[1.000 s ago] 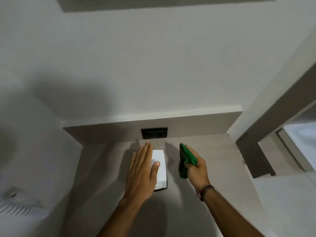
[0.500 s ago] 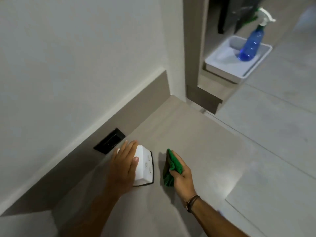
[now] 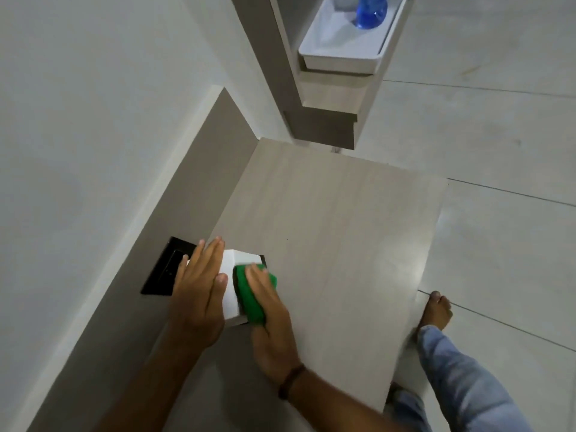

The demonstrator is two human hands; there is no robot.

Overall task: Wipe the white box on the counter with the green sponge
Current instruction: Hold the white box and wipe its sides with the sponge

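Note:
A small white box [image 3: 234,263] stands on the pale wood counter [image 3: 327,232], close to the back wall. My left hand [image 3: 199,294] lies flat on the box's left side, fingers straight, holding it steady. My right hand [image 3: 269,319] presses the green sponge [image 3: 249,296] against the box's right face, covering much of the sponge. The box's lower right part is hidden behind the sponge and hand.
A black wall socket [image 3: 165,269] sits in the backsplash just left of the box. A white tray [image 3: 343,54] with a blue spray bottle [image 3: 371,10] rests on a shelf at the top. My leg and bare foot [image 3: 436,313] stand on the tiled floor right of the counter.
My right hand moved left and brought the sponge from beside the box onto its right face. The camera view tilted further to the right and down.

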